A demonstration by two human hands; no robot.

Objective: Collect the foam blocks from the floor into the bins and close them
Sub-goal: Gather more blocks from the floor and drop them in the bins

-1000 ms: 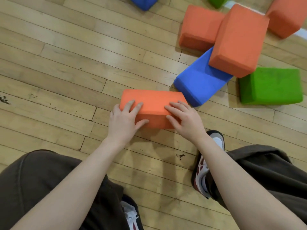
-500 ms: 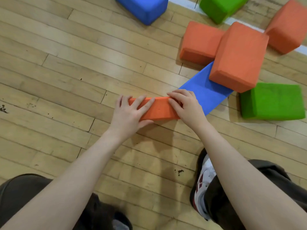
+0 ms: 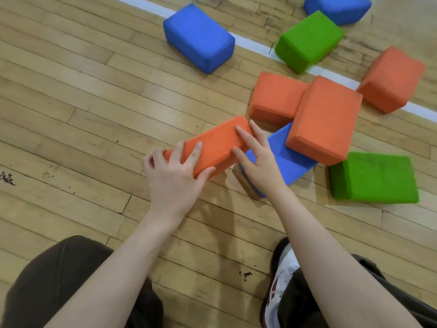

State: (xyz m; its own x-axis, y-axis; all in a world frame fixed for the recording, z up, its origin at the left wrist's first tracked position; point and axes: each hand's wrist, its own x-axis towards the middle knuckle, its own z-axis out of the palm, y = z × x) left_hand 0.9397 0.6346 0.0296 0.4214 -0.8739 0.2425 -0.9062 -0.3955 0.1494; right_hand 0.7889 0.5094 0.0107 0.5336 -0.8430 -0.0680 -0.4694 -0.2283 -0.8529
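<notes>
An orange foam block point(image 3: 217, 143) is held slanted just above the wooden floor point(image 3: 82, 114). My left hand point(image 3: 175, 176) grips its near left end, thumb under the front face and fingers over the top. My right hand point(image 3: 257, 159) lies on its right end with fingers spread across the top. Behind my right hand a blue block point(image 3: 286, 159) lies flat with a large orange block point(image 3: 324, 119) resting on it. No bin is in view.
More blocks are scattered at the back right: a blue block point(image 3: 198, 36), a green block point(image 3: 307, 41), another blue one point(image 3: 338, 8), two orange ones point(image 3: 274, 98) point(image 3: 392, 79) and a green one point(image 3: 373, 178). A white line point(image 3: 255, 45) crosses the floor. My shoe point(image 3: 281, 275) stands at the lower right.
Both hands have lifted the orange block off the floor and turned it so that its right end points away. The view has tilted up, bringing more blocks into sight.
</notes>
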